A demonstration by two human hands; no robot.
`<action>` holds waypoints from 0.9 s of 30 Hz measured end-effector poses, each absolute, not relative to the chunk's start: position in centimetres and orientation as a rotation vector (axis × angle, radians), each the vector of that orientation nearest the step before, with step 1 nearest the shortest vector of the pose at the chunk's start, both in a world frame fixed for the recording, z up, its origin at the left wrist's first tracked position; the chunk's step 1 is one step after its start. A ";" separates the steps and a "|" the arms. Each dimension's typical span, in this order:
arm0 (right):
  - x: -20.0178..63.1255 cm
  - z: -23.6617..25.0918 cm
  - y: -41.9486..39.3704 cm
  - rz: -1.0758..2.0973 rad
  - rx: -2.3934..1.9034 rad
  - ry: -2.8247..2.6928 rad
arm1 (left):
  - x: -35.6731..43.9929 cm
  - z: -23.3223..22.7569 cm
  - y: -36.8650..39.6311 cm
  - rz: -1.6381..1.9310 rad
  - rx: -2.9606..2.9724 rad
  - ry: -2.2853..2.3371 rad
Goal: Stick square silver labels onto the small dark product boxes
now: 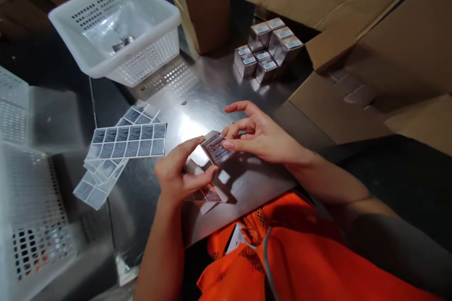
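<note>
Between my hands is a small box [216, 149] with a dark printed label on its upper face. My left hand [183, 167] grips it at its left side, thumb below and index finger above. The thumb and fingers of my right hand [252, 132] pinch the label's right edge, while the index finger sticks out. Beneath my left hand, part of a label sheet [211, 194] lies on the metal table [243, 183]. To the left, several label sheets [129, 142] are fanned over one another.
A white basket [155, 51] with a few small items inside stands at the back left. Several small boxes [263, 51] are grouped at the back right. Open cardboard cartons [325, 108] border the right side. More white baskets [38, 207] are at the left edge.
</note>
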State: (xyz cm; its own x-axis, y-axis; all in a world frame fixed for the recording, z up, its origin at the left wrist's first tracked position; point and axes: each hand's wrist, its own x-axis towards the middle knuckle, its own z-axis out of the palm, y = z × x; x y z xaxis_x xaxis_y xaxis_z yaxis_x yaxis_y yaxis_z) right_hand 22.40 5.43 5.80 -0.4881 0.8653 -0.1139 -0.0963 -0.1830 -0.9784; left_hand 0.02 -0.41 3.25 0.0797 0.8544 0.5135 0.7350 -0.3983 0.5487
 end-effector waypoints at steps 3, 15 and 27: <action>22.3 5.6 5.4 1.756 -0.930 -1.375 | 0.0 3.3 -0.4 1.225 2.213 1.609; 22.1 5.3 5.3 1.758 -0.912 -1.335 | 0.0 3.0 -0.5 1.272 2.296 1.577; 21.3 4.1 5.4 1.539 -0.971 -1.401 | -0.1 2.0 -1.3 1.119 2.113 1.732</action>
